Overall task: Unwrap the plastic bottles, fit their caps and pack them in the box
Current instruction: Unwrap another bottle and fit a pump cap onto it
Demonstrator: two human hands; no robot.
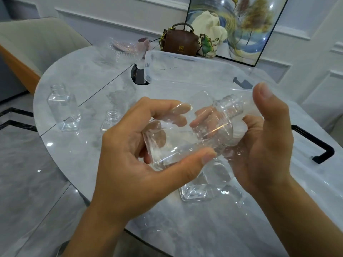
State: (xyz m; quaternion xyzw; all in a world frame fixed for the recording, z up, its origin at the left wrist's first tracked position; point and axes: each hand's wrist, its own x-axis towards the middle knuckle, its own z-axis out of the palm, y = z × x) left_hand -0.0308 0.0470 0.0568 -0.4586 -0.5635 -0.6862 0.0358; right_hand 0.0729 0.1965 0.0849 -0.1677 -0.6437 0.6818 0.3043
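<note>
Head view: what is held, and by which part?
A clear plastic bottle, lying sideways: the left hand grips its base end, the right hand its shoulder and neck end.

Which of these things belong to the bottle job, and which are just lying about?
Job: held bottle, gripped by left hand and right hand; far-left bottle; bottle behind the left hand; bottle beneath the hands; clear box.
Lying about: brown handbag; cloth bag; framed picture.
</note>
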